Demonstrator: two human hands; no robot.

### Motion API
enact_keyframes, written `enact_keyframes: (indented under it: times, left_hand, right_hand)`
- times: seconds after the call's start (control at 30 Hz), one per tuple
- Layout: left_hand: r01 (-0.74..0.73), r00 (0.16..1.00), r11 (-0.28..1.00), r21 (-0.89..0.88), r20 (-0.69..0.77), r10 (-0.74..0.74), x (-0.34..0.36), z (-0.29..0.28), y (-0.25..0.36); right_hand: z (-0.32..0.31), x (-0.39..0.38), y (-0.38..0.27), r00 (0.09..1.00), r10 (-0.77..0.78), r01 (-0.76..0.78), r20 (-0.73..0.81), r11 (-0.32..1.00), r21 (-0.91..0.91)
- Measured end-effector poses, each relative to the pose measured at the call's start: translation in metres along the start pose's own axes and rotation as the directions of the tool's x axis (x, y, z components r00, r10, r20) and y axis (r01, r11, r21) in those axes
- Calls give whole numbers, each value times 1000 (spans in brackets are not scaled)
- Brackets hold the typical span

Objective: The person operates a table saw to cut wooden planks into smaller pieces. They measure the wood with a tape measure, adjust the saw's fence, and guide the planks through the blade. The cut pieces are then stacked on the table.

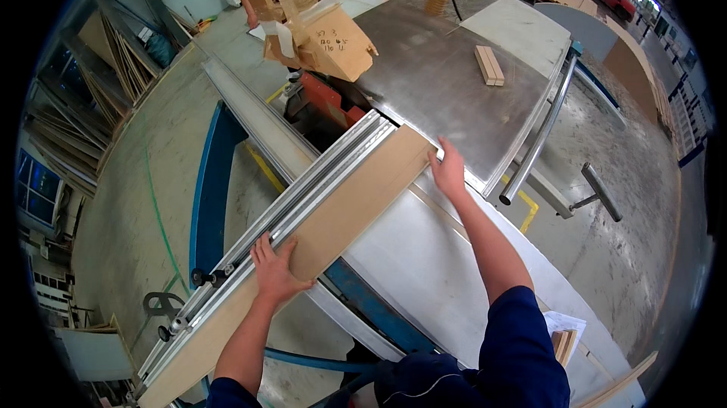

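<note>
A long, narrow brown fiberboard strip [362, 202] lies slantwise along a silver aluminium fence [333, 173]. My left hand [279, 272] lies across the strip, fingers spread toward the fence and thumb at the near edge. At the strip's far right end, my right hand [448, 169] grips the corner, its fingertips partly hidden. Beyond the strip spreads the dark metal table [443, 60] of a saw. The red guard part [326, 100] sits left of that table, with a hanging wooden box-like piece [333, 41] above it, taped and handwritten on.
Short wood strips [489, 66] lie on the metal table. A metal rail [539, 132] runs along its right side. Black clamp knobs [201, 277] stand out near the fence. Small wood blocks and paper [564, 332] lie at the lower right. Boards [125, 60] lean at the left.
</note>
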State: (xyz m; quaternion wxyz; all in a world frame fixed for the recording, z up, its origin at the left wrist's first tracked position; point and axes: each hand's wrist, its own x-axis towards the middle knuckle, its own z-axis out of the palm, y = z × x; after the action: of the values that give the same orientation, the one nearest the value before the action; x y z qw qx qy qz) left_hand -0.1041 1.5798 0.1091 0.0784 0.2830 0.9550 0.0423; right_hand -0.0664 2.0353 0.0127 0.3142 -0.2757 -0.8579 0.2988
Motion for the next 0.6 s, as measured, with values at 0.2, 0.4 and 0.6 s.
enact_keyframes:
  times: [0.2,0.4,0.6]
  left_hand:
    - [-52,995,999,-14,-81,51,-24,23,14]
    - [-26,998,999,-19,-64,25,-38,31,28]
    - [-30,997,999,-22,-76,28,-44,32,32]
  right_hand:
    - [-7,23,37,895,223,-246,385,969,10]
    - [-38,26,34,906,160,-139,391,987,-83]
    - [-29,34,33,856,184,-193,483,981,-30]
